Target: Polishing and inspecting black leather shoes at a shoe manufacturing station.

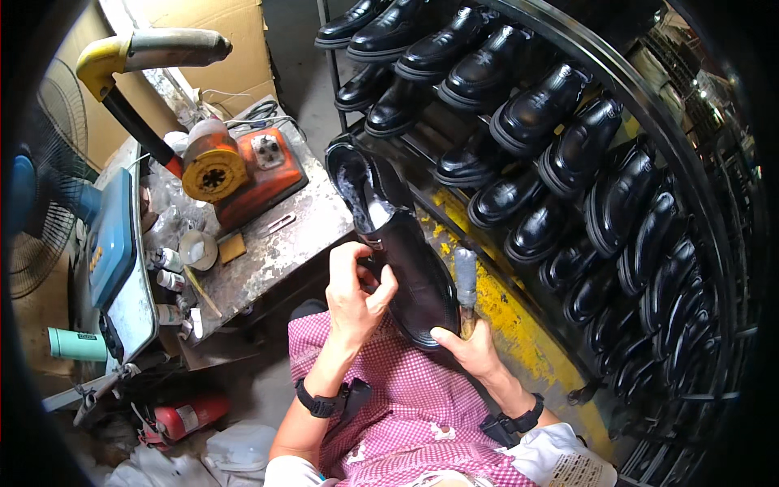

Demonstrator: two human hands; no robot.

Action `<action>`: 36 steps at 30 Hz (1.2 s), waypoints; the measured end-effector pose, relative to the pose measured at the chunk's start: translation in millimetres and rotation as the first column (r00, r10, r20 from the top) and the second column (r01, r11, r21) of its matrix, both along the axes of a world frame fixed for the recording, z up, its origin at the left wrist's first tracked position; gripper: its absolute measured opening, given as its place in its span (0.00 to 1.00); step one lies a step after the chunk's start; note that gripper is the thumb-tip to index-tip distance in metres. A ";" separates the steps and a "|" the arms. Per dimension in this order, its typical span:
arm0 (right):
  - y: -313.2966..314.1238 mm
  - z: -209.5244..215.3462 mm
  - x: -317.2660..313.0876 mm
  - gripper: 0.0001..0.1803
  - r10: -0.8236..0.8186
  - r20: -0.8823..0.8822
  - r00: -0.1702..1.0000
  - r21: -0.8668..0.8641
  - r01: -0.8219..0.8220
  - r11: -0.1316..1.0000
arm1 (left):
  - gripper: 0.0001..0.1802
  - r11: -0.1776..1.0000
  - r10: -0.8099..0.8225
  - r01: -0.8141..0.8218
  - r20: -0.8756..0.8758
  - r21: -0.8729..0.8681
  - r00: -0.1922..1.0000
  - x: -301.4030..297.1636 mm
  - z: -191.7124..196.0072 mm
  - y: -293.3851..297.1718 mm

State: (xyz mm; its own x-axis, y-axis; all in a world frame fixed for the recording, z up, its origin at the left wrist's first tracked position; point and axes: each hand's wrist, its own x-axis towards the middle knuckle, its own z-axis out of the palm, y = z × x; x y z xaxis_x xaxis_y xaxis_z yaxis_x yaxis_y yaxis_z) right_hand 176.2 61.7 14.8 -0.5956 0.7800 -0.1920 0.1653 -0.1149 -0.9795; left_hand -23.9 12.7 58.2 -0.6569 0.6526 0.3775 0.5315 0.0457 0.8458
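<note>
A black leather shoe (408,272) with a small metal buckle is tilted above my lap, its opening pointing away from me and its toe toward me. My left hand (355,294) is at its left side with the fingers curled against the leather by the buckle. At the toe, the thumb of my right hand (471,347) presses on the edge. That same hand grips a wooden-handled tool (465,280) whose head is wrapped in grey material and points away from me. Pale material shows inside the shoe; the right fingers are partly hidden.
A rack of black shoes (545,109) fills the right side. On the left stands a worn workbench (296,215) with an orange machine (251,174), small bottles (170,272) and a cup. Beyond are a fan (49,187) and a red fire extinguisher (185,418) low down.
</note>
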 end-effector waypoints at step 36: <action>-5.5 5.9 30.2 0.11 -0.181 -0.351 0.919 -0.690 -0.123 0.713 | 0.22 0.955 -0.158 -0.100 0.762 0.280 0.628 -67.1 15.9 -27.4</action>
State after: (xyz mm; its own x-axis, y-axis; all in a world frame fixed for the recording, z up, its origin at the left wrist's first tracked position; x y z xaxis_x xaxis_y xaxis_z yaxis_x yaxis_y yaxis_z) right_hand 206.4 56.2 20.7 -0.7149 0.5342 -0.4511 -0.2016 -0.7752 -0.5987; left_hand -91.0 -14.6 74.2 -0.7690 0.6318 -0.0973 -0.3236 -0.2535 0.9116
